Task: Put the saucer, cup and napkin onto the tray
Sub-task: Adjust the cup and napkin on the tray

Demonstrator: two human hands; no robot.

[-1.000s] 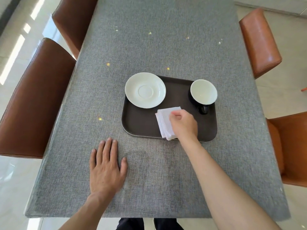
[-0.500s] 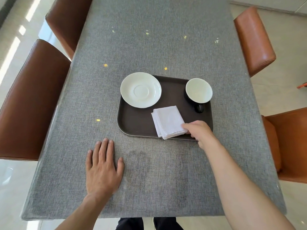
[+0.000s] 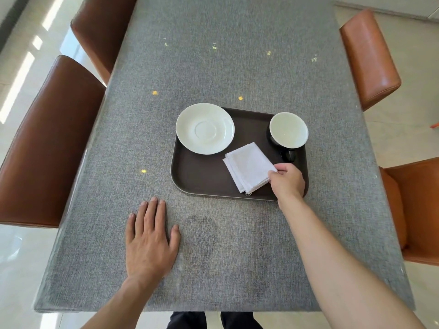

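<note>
All three items already sit on the dark brown tray [image 3: 197, 179]: the white saucer [image 3: 205, 128] at its far-left corner, overhanging the rim a little, the dark cup [image 3: 288, 130] with its pale interior at the far-right, and the folded white napkin [image 3: 249, 166] between them toward the near edge. As I judge it, the task is all but finished; what remains is for you to let go. Your right hand [image 3: 287, 180] rests over the tray's near-right corner, its fingertips pinching the napkin's right corner. Your left hand [image 3: 150, 241] lies flat and released on the grey surface [image 3: 213, 55], holding nothing, well apart from the tray.
</note>
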